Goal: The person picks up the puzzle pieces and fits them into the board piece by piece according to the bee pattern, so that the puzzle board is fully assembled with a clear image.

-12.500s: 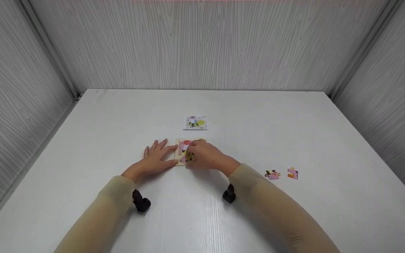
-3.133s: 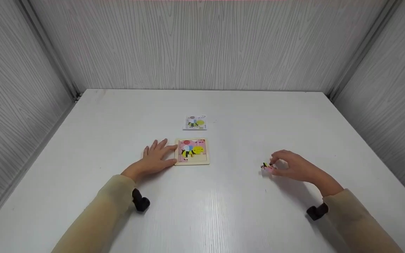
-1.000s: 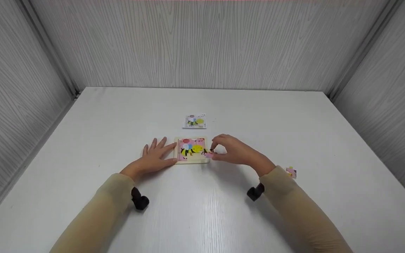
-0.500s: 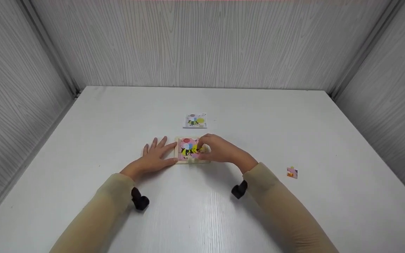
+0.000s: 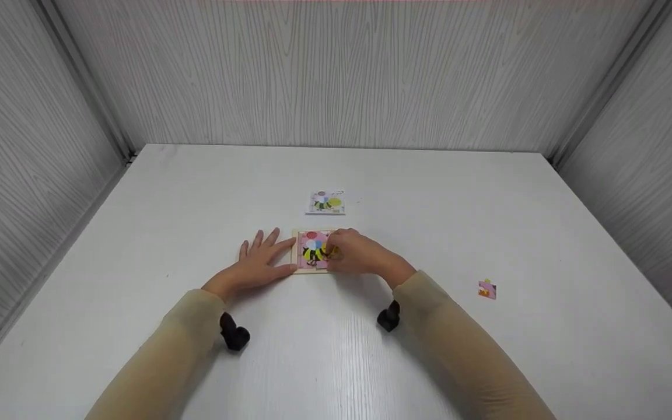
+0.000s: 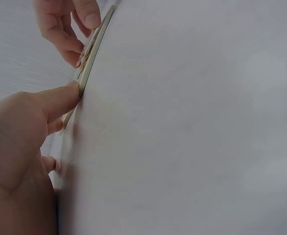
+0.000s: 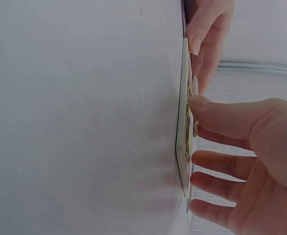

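A small wooden puzzle board point(image 5: 310, 272) with a bee picture on pink lies in front of me in the head view. My left hand point(image 5: 257, 266) rests flat with spread fingers, its thumb and index fingertip touching the board's left edge. Over the right part of the board, my right hand point(image 5: 358, 254) pinches a puzzle piece point(image 7: 196, 129) between thumb and index finger; in the head view the fingers mostly hide it. From the right wrist, the piece sits just above the board's face, the other fingers loosely bent beside it.
Behind the board lies a square picture card point(image 5: 325, 202) with the same bee. One loose puzzle piece point(image 5: 487, 289), pink with orange and a yellow tab, lies on the white table point(image 5: 289, 361) to the right. Grey wood-grain panels point(image 5: 336, 76) enclose the table's back and sides.
My right hand took a bee-patterned piece from the right side of the table and carried it left onto the board; over the last half second it shifted slightly left. The left hand stayed put.
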Demonstrator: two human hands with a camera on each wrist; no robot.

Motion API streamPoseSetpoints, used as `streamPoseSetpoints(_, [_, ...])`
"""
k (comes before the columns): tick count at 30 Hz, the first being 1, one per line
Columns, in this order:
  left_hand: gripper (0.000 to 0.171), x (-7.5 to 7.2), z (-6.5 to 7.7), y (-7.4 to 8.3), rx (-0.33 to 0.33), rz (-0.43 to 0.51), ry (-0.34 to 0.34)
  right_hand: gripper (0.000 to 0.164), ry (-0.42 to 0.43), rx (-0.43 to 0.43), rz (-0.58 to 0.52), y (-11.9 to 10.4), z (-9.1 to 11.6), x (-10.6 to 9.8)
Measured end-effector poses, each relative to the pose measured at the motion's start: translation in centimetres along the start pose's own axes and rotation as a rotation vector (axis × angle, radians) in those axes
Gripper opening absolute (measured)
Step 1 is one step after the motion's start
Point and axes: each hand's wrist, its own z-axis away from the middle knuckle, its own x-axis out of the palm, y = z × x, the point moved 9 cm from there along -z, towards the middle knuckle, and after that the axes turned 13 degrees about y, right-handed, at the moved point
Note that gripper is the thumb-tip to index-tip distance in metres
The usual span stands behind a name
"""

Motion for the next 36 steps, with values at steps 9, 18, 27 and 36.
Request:
streamPoseSetpoints(9, [0.070,-0.04,0.01,0.00,0.002,-0.013,0.000,0.032,-0.012,0.040,0.027,-0.07,-0.09,0.23])
streamPoseSetpoints(18, [0.069,-0.03,0.02,-0.02,0.000,0.000,0.001,0.036,-0.001,0.062,0.038,-0.14,-0.30,0.30])
streamPoseSetpoints(27, [0.069,-0.23,0.05,0.17,-0.012,-0.017,0.016,0.035,0.022,0.034,0.073,-0.26,-0.34,0.32])
streamPoseSetpoints(36, [0.070,-0.04,-0.05,0.04,-0.018,-0.017,0.008,0.038,0.016,0.078,0.059,0.17,-0.52,0.52])
